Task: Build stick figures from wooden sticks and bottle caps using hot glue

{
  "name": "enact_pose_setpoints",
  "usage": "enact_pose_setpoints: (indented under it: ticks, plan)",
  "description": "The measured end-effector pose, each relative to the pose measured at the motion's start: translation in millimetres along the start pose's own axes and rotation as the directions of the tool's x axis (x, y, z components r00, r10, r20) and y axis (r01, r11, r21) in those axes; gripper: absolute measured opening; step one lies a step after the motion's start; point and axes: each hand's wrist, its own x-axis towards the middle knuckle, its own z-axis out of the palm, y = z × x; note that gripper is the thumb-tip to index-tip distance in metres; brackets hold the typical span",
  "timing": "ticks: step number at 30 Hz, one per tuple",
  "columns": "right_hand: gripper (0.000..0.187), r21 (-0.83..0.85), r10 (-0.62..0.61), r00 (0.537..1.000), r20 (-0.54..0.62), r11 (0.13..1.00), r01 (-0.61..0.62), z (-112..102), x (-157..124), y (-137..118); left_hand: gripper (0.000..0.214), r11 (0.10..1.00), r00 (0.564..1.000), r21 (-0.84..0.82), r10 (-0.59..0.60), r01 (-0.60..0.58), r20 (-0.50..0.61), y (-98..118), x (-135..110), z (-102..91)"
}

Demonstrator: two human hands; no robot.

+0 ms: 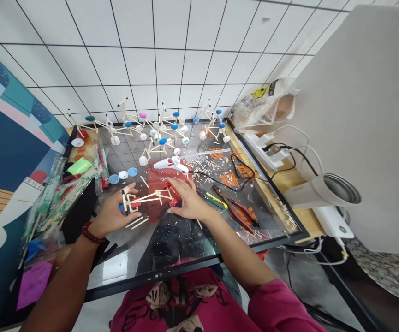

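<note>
Between my hands is a small tricycle model (147, 198) of pale wooden sticks with red round wheels, low over the glass-topped table (123, 272). My left hand (112, 212) grips its handlebar end, thumb and fingers on either side of the dark-tipped stick; a blue piece shows partly behind it. At the other end my right hand (190, 200) curls its thumb and fingers around the red wheels. Loose sticks (139, 222) lie below the model. Blue and white bottle caps (123, 175) sit beyond my left hand. A white glue gun (171, 163) lies past my right hand.
Several finished stick models (163, 141) stand along the tiled wall. Red-handled pliers (239, 214) and a yellow-green cutter (216, 199) lie right, near a black cord and wood scraps (209, 168). Packets (49, 193) fill the left side. A power strip (266, 150) and grey cup (324, 190) flank the right.
</note>
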Motion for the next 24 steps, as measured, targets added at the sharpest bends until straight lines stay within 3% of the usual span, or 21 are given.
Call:
enact_pose_setpoints:
  ticks: [5,10,15,24]
  plan:
    - [0.107,-0.001,-0.011,1.000,-0.028,1.000,0.011,1.9,1.2,0.3,0.053,1.000,1.000,-0.026,-0.009,0.010,0.022,-0.1,-0.4,0.3]
    - [0.107,0.001,-0.006,1.000,-0.026,1.000,0.006,2.4,0.4,-0.3,0.070,0.999,0.999,-0.037,-0.029,0.030,0.038,-0.5,-1.4,0.0]
    - [0.109,-0.004,-0.005,1.000,-0.024,1.000,0.005,2.7,0.6,-1.9,0.071,1.000,0.999,-0.021,-0.018,0.019,0.046,1.0,-0.7,-0.9]
    - [0.130,-0.214,-0.008,0.999,-0.038,0.977,0.000,-11.2,-9.7,8.3,0.057,1.000,0.999,-0.016,-0.015,0.016,0.046,0.5,0.1,-0.5]
